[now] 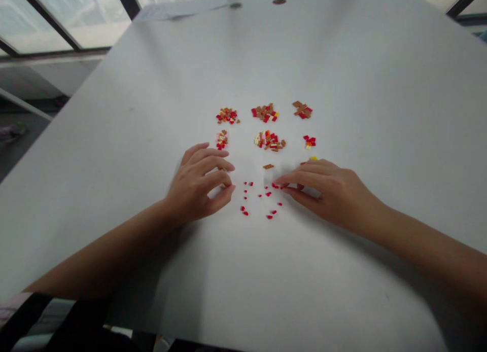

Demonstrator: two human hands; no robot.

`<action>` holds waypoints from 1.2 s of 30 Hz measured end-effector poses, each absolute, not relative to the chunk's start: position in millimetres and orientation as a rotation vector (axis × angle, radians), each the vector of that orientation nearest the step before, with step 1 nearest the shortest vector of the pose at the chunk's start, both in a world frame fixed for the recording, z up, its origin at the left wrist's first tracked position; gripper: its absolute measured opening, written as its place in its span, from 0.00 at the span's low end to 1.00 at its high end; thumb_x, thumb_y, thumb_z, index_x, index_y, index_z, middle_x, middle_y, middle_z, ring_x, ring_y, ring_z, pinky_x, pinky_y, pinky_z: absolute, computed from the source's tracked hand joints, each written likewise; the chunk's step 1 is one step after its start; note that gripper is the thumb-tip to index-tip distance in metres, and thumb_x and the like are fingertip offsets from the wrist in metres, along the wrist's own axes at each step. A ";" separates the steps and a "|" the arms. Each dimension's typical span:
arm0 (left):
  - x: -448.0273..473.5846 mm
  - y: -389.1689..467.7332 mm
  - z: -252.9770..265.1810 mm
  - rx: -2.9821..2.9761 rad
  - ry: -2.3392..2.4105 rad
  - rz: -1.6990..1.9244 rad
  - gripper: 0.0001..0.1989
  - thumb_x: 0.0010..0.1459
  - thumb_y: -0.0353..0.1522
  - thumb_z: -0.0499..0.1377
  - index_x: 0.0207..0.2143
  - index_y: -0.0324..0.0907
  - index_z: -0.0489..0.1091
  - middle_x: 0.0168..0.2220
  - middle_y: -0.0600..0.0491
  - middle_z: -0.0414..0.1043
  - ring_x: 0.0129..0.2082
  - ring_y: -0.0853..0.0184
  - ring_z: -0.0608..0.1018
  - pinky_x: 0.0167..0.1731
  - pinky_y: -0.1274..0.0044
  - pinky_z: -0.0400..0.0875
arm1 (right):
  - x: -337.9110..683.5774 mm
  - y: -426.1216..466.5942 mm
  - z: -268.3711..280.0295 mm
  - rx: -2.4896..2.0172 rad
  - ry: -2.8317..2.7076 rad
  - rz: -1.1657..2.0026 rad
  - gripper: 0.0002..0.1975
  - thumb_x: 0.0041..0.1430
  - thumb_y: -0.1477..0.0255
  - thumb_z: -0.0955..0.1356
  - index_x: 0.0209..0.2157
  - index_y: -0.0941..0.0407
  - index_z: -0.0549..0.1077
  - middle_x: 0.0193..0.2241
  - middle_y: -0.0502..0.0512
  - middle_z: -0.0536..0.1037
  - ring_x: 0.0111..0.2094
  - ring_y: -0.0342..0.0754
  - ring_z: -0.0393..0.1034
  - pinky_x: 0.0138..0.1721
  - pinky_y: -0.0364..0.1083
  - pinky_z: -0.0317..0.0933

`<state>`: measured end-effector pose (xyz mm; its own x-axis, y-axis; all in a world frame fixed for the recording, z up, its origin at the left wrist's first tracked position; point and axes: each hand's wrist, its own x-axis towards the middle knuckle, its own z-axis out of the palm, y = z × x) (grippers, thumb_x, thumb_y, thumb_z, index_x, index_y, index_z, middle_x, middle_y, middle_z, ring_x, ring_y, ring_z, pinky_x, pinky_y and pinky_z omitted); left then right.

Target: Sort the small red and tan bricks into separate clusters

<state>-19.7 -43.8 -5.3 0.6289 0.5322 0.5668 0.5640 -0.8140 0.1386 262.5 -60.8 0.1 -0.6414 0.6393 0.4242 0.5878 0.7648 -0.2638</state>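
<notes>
My left hand (201,182) hovers over the left side of the loose pieces, fingers curved and apart. Its thumb tip comes close to the index fingertip, with no piece visible between them. My right hand (329,189) is low over the white table, thumb and index closed around a small red toy brick (281,187). More tiny red bricks (268,194) lie scattered between the hands, in loose rows. Just beyond them is a brown plate piece (268,166). Some brown and yellow pieces (314,158) are partly hidden behind my right hand.
Farther back are several small piles: a mixed red and brown pile (227,115), another mixed pile (265,113), flat brown pieces (302,109), a red and cream pile (271,141) and a small red cluster (309,141). Paper (178,9) lies at the white table's (243,286) far edge.
</notes>
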 end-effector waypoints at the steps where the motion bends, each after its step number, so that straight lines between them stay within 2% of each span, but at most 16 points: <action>1: -19.7 -43.8 -5.6 -2.787 -0.939 -0.943 0.05 0.58 0.30 0.62 0.29 0.44 0.69 0.39 0.54 0.81 0.49 0.59 0.80 0.58 0.58 0.67 | 262.3 -61.1 0.7 -0.915 -2.464 0.164 0.09 0.67 0.74 0.65 0.40 0.57 0.78 0.29 0.54 0.81 0.32 0.47 0.75 0.36 0.46 0.68; 6: -20.1 -43.8 -6.3 -2.781 -0.950 -0.939 0.05 0.58 0.30 0.62 0.29 0.45 0.69 0.39 0.55 0.81 0.49 0.60 0.80 0.58 0.59 0.66 | 262.4 -61.1 4.7 -0.938 -2.423 0.226 0.08 0.66 0.74 0.66 0.40 0.58 0.79 0.29 0.54 0.80 0.30 0.45 0.74 0.34 0.44 0.67; 13: -19.2 -44.4 -5.4 -2.795 -0.994 -0.917 0.05 0.57 0.31 0.62 0.28 0.46 0.70 0.39 0.56 0.81 0.49 0.61 0.80 0.59 0.60 0.66 | 255.5 -58.0 0.5 -1.085 -2.437 0.227 0.08 0.65 0.69 0.67 0.39 0.55 0.79 0.36 0.59 0.82 0.37 0.52 0.76 0.39 0.51 0.69; 17: -19.0 -44.9 -4.8 -2.806 -1.018 -0.906 0.05 0.57 0.30 0.62 0.28 0.47 0.70 0.39 0.57 0.81 0.49 0.61 0.80 0.60 0.60 0.65 | 250.7 -58.5 -0.6 -1.127 -2.459 0.280 0.07 0.65 0.71 0.67 0.36 0.54 0.79 0.37 0.59 0.82 0.39 0.53 0.76 0.41 0.52 0.69; 25: -19.9 -44.9 -5.5 -2.794 -0.976 -0.930 0.05 0.57 0.30 0.62 0.29 0.46 0.70 0.39 0.56 0.81 0.50 0.61 0.80 0.59 0.60 0.65 | 254.1 -59.3 10.4 -1.176 -2.345 0.325 0.06 0.64 0.69 0.69 0.32 0.52 0.76 0.27 0.50 0.80 0.27 0.45 0.73 0.31 0.45 0.65; 29: -19.7 -44.6 -5.9 -2.784 -0.947 -0.934 0.05 0.58 0.30 0.62 0.29 0.46 0.70 0.39 0.55 0.81 0.49 0.61 0.80 0.59 0.60 0.66 | 275.6 -53.1 20.6 -1.238 -2.355 0.277 0.09 0.64 0.65 0.68 0.31 0.51 0.77 0.25 0.49 0.79 0.24 0.46 0.73 0.28 0.46 0.65; 32: -19.8 -44.5 -5.4 -2.788 -0.963 -0.927 0.05 0.58 0.30 0.62 0.29 0.46 0.69 0.39 0.56 0.81 0.49 0.61 0.80 0.59 0.60 0.66 | 296.7 -46.3 24.0 -1.241 -2.410 0.262 0.11 0.65 0.62 0.67 0.30 0.48 0.79 0.28 0.49 0.82 0.24 0.48 0.75 0.26 0.48 0.64; 36: -20.1 -44.6 -4.9 -2.794 -0.953 -0.919 0.05 0.59 0.30 0.61 0.29 0.46 0.69 0.39 0.56 0.81 0.49 0.61 0.80 0.59 0.60 0.66 | 314.5 -38.9 19.8 -1.194 -2.488 0.267 0.12 0.63 0.60 0.69 0.30 0.47 0.81 0.24 0.48 0.80 0.20 0.45 0.72 0.20 0.47 0.59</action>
